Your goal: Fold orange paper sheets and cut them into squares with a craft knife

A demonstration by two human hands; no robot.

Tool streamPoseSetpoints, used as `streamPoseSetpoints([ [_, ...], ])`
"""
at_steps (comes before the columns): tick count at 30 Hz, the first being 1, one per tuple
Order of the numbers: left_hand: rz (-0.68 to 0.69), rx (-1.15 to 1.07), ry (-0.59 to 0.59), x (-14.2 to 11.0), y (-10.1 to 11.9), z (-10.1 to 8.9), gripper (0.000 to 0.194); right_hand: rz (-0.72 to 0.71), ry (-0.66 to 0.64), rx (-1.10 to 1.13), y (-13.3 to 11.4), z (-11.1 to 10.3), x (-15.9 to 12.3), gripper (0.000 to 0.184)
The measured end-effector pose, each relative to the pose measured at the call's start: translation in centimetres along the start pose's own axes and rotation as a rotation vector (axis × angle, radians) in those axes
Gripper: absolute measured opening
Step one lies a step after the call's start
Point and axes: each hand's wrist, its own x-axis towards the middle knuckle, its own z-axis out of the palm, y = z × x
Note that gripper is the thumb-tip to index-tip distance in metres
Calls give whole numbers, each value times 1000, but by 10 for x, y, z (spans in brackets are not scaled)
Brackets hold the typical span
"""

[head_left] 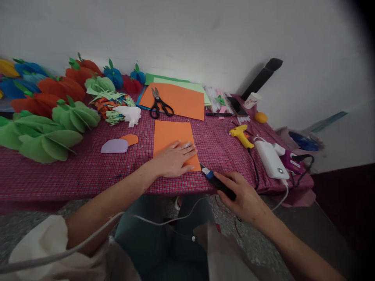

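Your right hand (244, 197) is closed around the dark handle of a utility knife (221, 185), fingers wrapped along it, the blade pointing left and away from you at the near right corner of an orange sheet (172, 136). Your left hand (174, 159) is open and palm down, fingers slightly spread, pressed on the near right part of that sheet and holding nothing in its grasp. The sheet lies near the front edge of the table, on the checked red cloth (140, 168).

Just beyond it, black-handled scissors (159, 105) rest with blades slightly parted on a stack of colored paper (184, 99). To the left lie a lilac paper piece (115, 146) and a small orange piece (130, 139), with paper scraps (115, 109) farther back and green, red and blue paper pumpkins (60, 91) at the far left. On your right you have a yellow glue gun (241, 136), a white power bank (271, 159), a phone (236, 106), a paper cup (252, 100) and a yellow-orange ball-like object (261, 117). A pale wall (181, 39) stands behind the table; the floor (243, 242) below is speckled gray.
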Motion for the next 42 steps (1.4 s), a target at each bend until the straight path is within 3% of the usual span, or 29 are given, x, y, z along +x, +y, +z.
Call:
streamPoseSetpoints([
  [14, 2, -20, 11, -1, 2, -3, 62, -32, -41, 11, 3, -4, 7, 48],
  [30, 2, -12, -11, 0, 1, -2, 63, -48, 9, 13, 10, -2, 9, 48],
  [42, 0, -33, -5, 0, 2, -4, 68, -78, -2, 18, 7, -4, 26, 48],
])
